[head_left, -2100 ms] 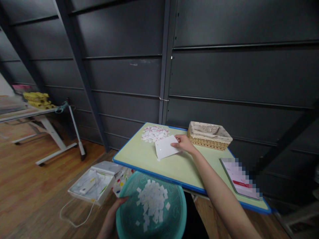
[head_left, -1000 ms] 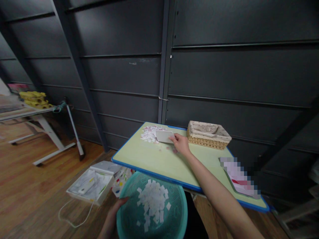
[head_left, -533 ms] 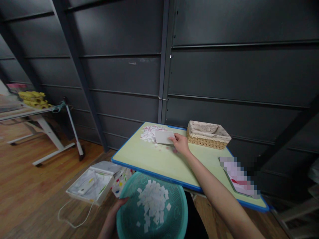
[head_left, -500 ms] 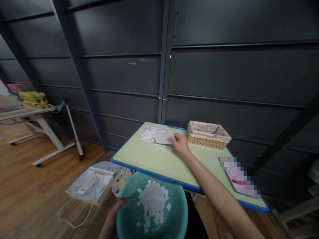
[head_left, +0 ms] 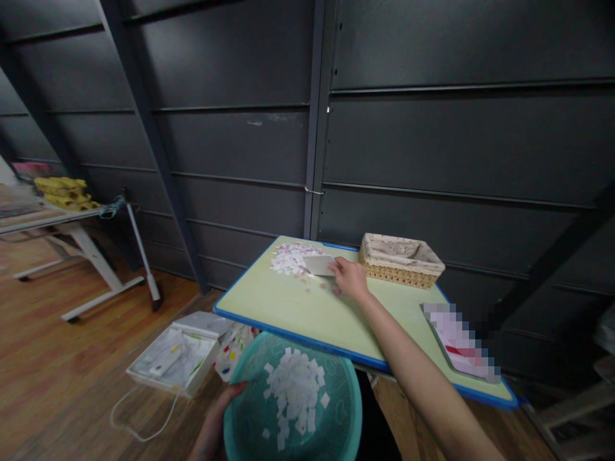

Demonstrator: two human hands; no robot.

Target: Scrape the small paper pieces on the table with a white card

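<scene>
My right hand point(head_left: 349, 278) reaches across the light green table point(head_left: 288, 307) and grips a white flat card point(head_left: 319, 264), held against the right side of a pile of small white and pink paper scraps point(head_left: 291, 258) at the far left corner. A few loose scraps lie beside my fingers. Below the table's near edge, my left hand point(head_left: 221, 413) holds the rim of a teal plastic basin point(head_left: 341, 410) with several white paper squares point(head_left: 294, 392) in it.
A wicker basket point(head_left: 401, 260) stands at the table's back, right of my hand. A booklet point(head_left: 459, 342) lies at the right. On the wooden floor at left lie an open white box point(head_left: 175, 352) with a cord. A white-legged table point(head_left: 72, 224) stands far left.
My right hand carried the white card from the table's middle back to the scrap pile and tilted it against the pile. The basin and left hand stayed put.
</scene>
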